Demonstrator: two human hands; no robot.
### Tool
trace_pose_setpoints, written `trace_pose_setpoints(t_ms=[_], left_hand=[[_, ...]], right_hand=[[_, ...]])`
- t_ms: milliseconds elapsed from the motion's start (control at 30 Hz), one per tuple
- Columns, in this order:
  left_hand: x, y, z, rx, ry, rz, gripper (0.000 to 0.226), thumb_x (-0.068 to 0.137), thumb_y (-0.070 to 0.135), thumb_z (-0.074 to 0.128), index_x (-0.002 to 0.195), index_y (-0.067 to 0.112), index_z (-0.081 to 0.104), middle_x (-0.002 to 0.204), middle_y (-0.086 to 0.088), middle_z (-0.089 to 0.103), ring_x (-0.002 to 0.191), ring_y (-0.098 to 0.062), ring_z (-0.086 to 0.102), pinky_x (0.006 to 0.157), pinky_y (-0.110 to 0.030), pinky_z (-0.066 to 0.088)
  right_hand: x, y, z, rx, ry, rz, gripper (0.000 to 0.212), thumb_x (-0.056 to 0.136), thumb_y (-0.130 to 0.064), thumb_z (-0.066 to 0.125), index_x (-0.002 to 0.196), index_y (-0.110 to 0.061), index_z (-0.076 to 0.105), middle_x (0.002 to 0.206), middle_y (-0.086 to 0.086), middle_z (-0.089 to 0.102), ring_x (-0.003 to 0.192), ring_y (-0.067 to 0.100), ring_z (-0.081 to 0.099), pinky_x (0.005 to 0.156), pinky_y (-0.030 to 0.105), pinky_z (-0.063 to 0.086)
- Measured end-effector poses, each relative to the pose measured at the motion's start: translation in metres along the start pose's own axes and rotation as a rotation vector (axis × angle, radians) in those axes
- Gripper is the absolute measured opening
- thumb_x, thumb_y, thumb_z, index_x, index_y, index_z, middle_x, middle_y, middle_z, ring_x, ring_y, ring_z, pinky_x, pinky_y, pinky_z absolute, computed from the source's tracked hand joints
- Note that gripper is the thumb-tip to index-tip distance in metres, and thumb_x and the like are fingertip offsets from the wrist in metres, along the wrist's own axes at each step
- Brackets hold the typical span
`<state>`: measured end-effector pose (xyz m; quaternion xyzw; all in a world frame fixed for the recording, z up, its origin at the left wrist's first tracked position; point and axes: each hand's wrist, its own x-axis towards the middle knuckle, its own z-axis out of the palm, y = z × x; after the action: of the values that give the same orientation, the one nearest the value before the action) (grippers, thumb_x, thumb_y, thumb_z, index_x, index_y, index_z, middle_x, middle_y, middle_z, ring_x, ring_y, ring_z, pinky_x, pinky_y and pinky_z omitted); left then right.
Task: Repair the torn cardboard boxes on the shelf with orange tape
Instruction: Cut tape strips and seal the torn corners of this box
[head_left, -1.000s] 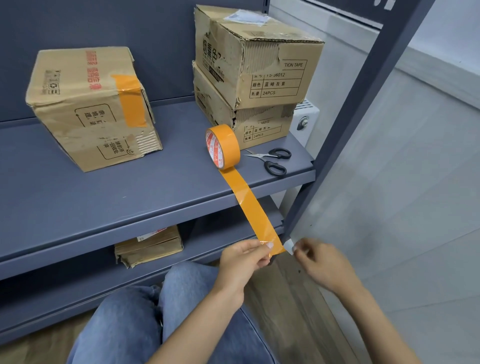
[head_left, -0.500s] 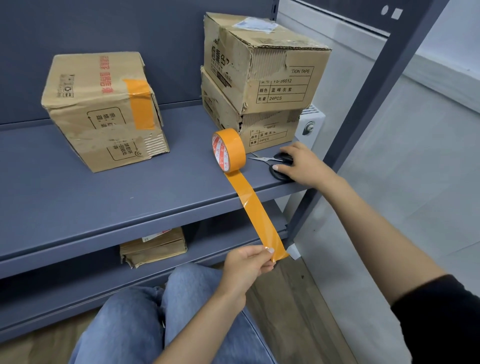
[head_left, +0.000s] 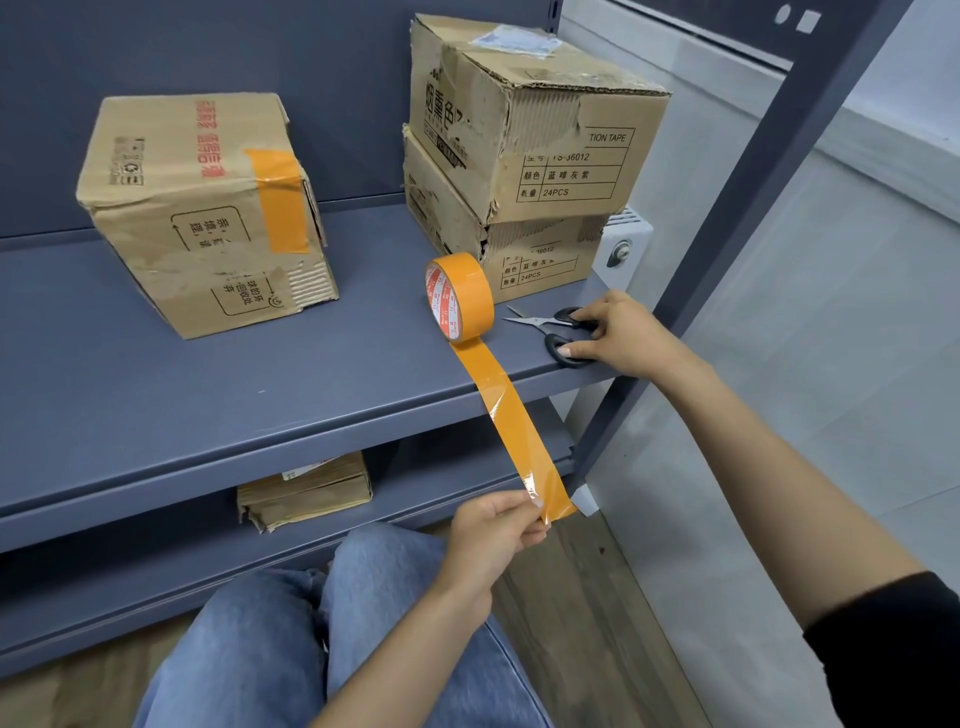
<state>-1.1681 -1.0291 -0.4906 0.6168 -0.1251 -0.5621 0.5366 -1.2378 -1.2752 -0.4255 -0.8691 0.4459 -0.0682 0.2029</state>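
Nearest the viewer, knees in blue denim jeans (head_left: 291, 639). Above them, the left hand (head_left: 496, 535) pinches the free end of a pulled-out orange tape strip (head_left: 511, 431) between thumb and fingers. The strip runs taut, up over the front lip of the grey metal shelf (head_left: 218, 395), to the upright orange tape roll (head_left: 460, 297) standing on edge near the shelf's right end. Just right of the roll, the right hand (head_left: 621, 335) rests on the black-handled steel scissors (head_left: 558, 335), fingers curled over the handle loops; the blades point left, lying flat. Behind roll and scissors, two torn brown cardboard boxes (head_left: 530, 156) are stacked, corrugation exposed. Far left, a single brown cardboard box (head_left: 202, 213) bears an orange tape patch. On the lower shelf lies a flattened cardboard carton (head_left: 306, 491).
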Motion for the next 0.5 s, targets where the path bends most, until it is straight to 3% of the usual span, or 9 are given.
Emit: trace_pose_setpoints(t_ms=[167, 267, 333, 500], left_hand=[[0.000, 0.000, -0.001, 0.003, -0.010, 0.020, 0.009, 0.089, 0.010, 0.066, 0.096, 0.010, 0.072, 0.086, -0.006, 0.074, 0.084, -0.014, 0.070, 0.075, -0.019, 0.056], [0.001, -0.002, -0.002, 0.014, -0.005, 0.028, 0.007, 0.089, 0.013, 0.067, 0.093, 0.012, 0.073, 0.084, -0.005, 0.074, 0.083, -0.014, 0.070, 0.076, -0.021, 0.056], [0.002, -0.002, -0.002, 0.031, 0.000, 0.038, 0.007, 0.088, 0.015, 0.068, 0.093, 0.012, 0.073, 0.085, -0.005, 0.074, 0.084, -0.015, 0.070, 0.078, -0.022, 0.056], [0.005, -0.003, 0.000, 0.055, 0.018, 0.067, 0.011, 0.086, 0.017, 0.071, 0.093, 0.009, 0.073, 0.078, -0.002, 0.073, 0.073, -0.008, 0.068, 0.077, -0.021, 0.057]], right_hand=[[-0.008, -0.006, -0.008, -0.032, 0.002, 0.001, 0.050, 0.079, -0.043, 0.077, 0.121, -0.018, 0.065, 0.112, 0.000, 0.061, 0.097, 0.018, 0.057, 0.081, 0.032, 0.047], [-0.022, -0.009, -0.014, -0.034, 0.023, 0.017, 0.039, 0.077, -0.046, 0.073, 0.110, -0.027, 0.064, 0.099, -0.008, 0.065, 0.087, 0.015, 0.061, 0.072, 0.032, 0.051], [-0.032, -0.010, -0.018, 0.110, -0.008, 0.011, 0.031, 0.078, -0.039, 0.073, 0.104, -0.026, 0.061, 0.092, -0.007, 0.068, 0.084, 0.012, 0.064, 0.077, 0.033, 0.054], [-0.057, 0.000, -0.030, 0.236, -0.210, -0.070, 0.025, 0.082, -0.026, 0.072, 0.105, -0.024, 0.062, 0.078, -0.006, 0.061, 0.059, 0.003, 0.049, 0.065, 0.022, 0.043]])
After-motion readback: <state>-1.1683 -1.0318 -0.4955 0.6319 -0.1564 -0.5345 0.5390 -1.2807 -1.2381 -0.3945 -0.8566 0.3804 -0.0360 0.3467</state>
